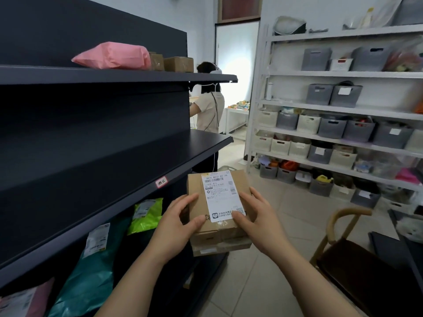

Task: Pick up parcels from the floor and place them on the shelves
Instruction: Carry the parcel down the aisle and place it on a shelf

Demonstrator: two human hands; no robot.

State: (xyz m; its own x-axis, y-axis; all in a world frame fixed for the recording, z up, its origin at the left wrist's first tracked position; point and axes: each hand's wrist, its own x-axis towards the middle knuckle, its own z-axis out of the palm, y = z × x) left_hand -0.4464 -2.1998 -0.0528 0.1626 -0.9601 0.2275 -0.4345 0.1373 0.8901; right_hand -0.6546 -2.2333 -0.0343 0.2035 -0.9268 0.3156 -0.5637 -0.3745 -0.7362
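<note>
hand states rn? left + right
Left hand: closed, gripping the left side of the cardboard box.
Right hand: closed, gripping the same box's right side.

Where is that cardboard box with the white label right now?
Low centre of the head view: the cardboard box is gripped between the left hand and the right hand, just right of the dark shelving.

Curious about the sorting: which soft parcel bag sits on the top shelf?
The bright pink bag, up there beside two brown boxes; the green bag and teal bag lie far lower down.
</note>
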